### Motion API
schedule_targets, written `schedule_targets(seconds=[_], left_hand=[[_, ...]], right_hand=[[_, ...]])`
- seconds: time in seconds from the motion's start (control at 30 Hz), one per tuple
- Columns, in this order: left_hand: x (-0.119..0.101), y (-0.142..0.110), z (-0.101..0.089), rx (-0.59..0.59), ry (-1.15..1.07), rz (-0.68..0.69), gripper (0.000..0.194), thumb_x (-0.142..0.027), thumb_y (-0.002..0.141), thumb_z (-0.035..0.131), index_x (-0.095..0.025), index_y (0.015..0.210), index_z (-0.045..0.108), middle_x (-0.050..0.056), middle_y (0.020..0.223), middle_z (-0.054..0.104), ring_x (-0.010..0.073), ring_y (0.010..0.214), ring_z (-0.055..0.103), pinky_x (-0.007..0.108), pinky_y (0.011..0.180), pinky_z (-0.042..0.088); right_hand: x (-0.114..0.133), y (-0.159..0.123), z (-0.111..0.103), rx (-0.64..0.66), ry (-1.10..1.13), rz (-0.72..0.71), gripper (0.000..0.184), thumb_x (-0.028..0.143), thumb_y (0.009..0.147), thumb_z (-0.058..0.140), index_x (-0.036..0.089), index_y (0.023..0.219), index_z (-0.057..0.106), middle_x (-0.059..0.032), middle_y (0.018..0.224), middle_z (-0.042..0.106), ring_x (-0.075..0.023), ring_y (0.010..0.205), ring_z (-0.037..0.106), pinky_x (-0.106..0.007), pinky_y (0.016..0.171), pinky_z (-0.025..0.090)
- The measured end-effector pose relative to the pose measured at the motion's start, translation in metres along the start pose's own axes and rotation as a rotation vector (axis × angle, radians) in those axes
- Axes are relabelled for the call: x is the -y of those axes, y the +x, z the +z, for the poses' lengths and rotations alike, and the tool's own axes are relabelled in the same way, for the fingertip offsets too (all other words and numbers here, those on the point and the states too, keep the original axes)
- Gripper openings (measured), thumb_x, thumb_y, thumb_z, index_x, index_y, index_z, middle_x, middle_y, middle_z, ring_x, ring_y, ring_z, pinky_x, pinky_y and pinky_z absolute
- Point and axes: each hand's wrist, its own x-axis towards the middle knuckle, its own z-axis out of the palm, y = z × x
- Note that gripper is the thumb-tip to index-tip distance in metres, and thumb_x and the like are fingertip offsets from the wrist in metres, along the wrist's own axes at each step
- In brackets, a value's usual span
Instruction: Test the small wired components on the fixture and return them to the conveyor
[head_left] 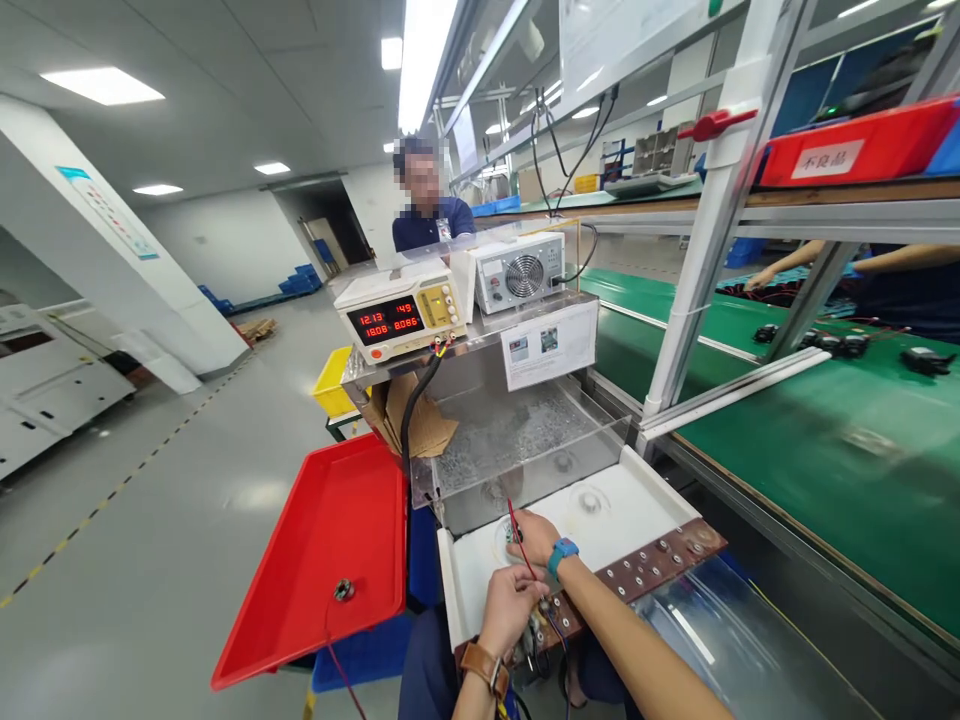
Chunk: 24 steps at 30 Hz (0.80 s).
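I look down on the white counter (pixel 630 495); my left hand (pixel 508 605) has its fingers pinching the red wire (pixel 513 515), my right hand's (pixel 535 540) curl at the small green circuit board (pixel 510 536) on the counter, grip unclear.

A labelled red bin (pixel 892 142) is placed on an upper shelf (pixel 862 194), black parts (pixel 926 360) are spread over a green surface (pixel 810 440), and a sign (pixel 109 212) is fixed to a white pillar (pixel 169 310).
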Motion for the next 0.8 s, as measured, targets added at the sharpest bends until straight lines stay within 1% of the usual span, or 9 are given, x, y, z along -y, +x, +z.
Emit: schedule_targets(seconds=[0.17, 0.33, 0.43, 0.57, 0.63, 0.7, 0.73, 0.77, 0.8], left_hand=[[0.004, 0.003, 0.000, -0.029, 0.001, 0.011, 0.017, -0.022, 0.051, 0.067, -0.014, 0.065, 0.070, 0.004, 0.058, 0.070, 0.0170, 0.058, 0.061, 0.028, 0.060, 0.041], [0.022, 0.013, -0.008, 0.029, 0.025, 0.017, 0.016, -0.020, 0.054, 0.068, -0.014, 0.069, 0.071, 0.003, 0.060, 0.070, 0.0160, 0.059, 0.061, 0.027, 0.059, 0.040], [0.026, 0.018, -0.010, 0.021, 0.018, 0.031, 0.018, -0.022, 0.054, 0.071, -0.014, 0.070, 0.072, 0.004, 0.061, 0.071, 0.0165, 0.060, 0.061, 0.027, 0.060, 0.041], [0.016, 0.017, -0.007, 0.016, 0.024, 0.017, 0.023, -0.028, 0.050, 0.075, -0.014, 0.068, 0.072, 0.005, 0.061, 0.071, 0.0188, 0.062, 0.063, 0.028, 0.062, 0.044], [0.007, 0.011, -0.006, 0.000, 0.056, 0.030, 0.028, -0.036, 0.048, 0.077, -0.015, 0.066, 0.071, 0.005, 0.061, 0.072, 0.0217, 0.064, 0.065, 0.031, 0.064, 0.047], [-0.002, 0.007, -0.007, -0.038, 0.095, 0.068, 0.036, -0.046, 0.048, 0.077, -0.015, 0.066, 0.071, 0.008, 0.068, 0.075, 0.0259, 0.072, 0.068, 0.035, 0.072, 0.051], [-0.008, 0.006, -0.008, -0.085, 0.101, 0.092, 0.041, -0.050, 0.048, 0.077, -0.016, 0.069, 0.072, 0.009, 0.076, 0.077, 0.0277, 0.080, 0.070, 0.036, 0.078, 0.053], [-0.014, 0.008, -0.009, -0.153, 0.100, 0.083, 0.047, -0.054, 0.045, 0.079, -0.016, 0.072, 0.072, 0.010, 0.081, 0.077, 0.0292, 0.085, 0.070, 0.037, 0.081, 0.054], [-0.022, 0.011, -0.008, -0.214, 0.074, 0.044, 0.054, -0.054, 0.039, 0.081, -0.016, 0.076, 0.071, 0.010, 0.083, 0.077, 0.0295, 0.086, 0.070, 0.037, 0.079, 0.056]], right_hand=[[0.000, 0.001, 0.005, -0.017, 0.030, 0.005, 0.027, 0.024, 0.071, 0.065, 0.019, 0.097, 0.058, -0.0079, 0.100, 0.066, -0.0227, 0.088, 0.062, -0.029, 0.074, 0.039], [0.002, 0.001, 0.007, -0.026, 0.039, 0.007, 0.028, 0.024, 0.069, 0.065, 0.019, 0.095, 0.057, -0.0087, 0.099, 0.066, -0.0247, 0.091, 0.063, -0.030, 0.077, 0.041], [0.001, 0.002, 0.007, -0.028, 0.031, -0.001, 0.029, 0.024, 0.069, 0.065, 0.018, 0.096, 0.058, -0.0093, 0.100, 0.066, -0.0251, 0.092, 0.063, -0.031, 0.077, 0.042], [-0.001, 0.008, 0.008, -0.047, 0.014, 0.001, 0.032, 0.025, 0.069, 0.067, 0.018, 0.099, 0.060, -0.0096, 0.103, 0.067, -0.0248, 0.093, 0.064, -0.030, 0.077, 0.044], [0.001, 0.008, 0.007, -0.051, -0.004, -0.001, 0.030, 0.025, 0.068, 0.069, 0.019, 0.096, 0.062, -0.0092, 0.103, 0.069, -0.0248, 0.093, 0.065, -0.029, 0.076, 0.044], [0.005, 0.007, 0.003, -0.034, -0.025, -0.012, 0.025, 0.026, 0.068, 0.071, 0.019, 0.091, 0.063, -0.0078, 0.099, 0.070, -0.0249, 0.091, 0.066, -0.028, 0.073, 0.044], [0.006, 0.006, -0.001, -0.027, -0.027, -0.018, 0.025, 0.028, 0.068, 0.073, 0.020, 0.089, 0.063, -0.0068, 0.097, 0.070, -0.0249, 0.090, 0.066, -0.028, 0.071, 0.044], [0.005, 0.006, -0.008, -0.046, -0.012, -0.022, 0.027, 0.034, 0.067, 0.075, 0.020, 0.089, 0.064, -0.0059, 0.096, 0.071, -0.0249, 0.089, 0.066, -0.028, 0.069, 0.043], [0.002, 0.005, -0.018, -0.090, 0.016, -0.012, 0.031, 0.039, 0.067, 0.076, 0.021, 0.090, 0.064, -0.0049, 0.094, 0.070, -0.0244, 0.088, 0.065, -0.027, 0.068, 0.043]])
